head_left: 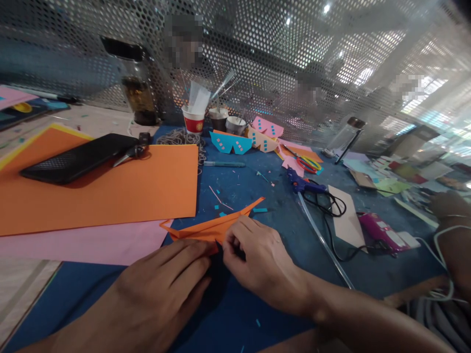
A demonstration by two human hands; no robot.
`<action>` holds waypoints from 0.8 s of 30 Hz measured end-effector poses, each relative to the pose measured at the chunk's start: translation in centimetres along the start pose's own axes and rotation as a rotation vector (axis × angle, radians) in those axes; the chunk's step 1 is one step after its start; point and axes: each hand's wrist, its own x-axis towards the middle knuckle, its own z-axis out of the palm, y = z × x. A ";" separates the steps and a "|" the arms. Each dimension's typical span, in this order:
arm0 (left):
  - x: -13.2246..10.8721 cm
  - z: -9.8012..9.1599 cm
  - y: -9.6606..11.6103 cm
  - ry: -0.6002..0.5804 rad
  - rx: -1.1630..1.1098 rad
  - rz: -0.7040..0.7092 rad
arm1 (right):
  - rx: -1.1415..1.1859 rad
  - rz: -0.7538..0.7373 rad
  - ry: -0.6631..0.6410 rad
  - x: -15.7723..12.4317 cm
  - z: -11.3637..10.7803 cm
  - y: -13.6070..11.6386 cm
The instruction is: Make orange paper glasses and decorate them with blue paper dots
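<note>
A folded orange paper piece [211, 226] with pointed tips lies on the blue table top [279, 230], close in front of me. My left hand [165, 289] rests on its near edge, fingers stretched out and pressing down at the fold. My right hand [257, 257] has its fingers curled in a pinch on the same paper's near right part. What lies under both hands is hidden.
A large orange sheet [110, 189] lies over a pink sheet [84, 242] at left, with a black phone [79, 158] and small scissors [132, 152] on it. Paper cups [194, 121], folded paper shapes [231, 142], red-handled scissors [307, 164] and a blue glue gun [301, 184] sit behind. Another person's arm [454, 230] is at right.
</note>
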 end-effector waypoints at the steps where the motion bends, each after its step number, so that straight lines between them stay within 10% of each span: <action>1: -0.1 0.0 0.0 0.000 0.001 -0.001 | -0.003 0.004 -0.002 0.0 0.0 0.0; 24: 0.2 0.4 0.2 0.000 -0.046 -0.077 | -0.040 0.030 -0.019 0.2 0.3 0.0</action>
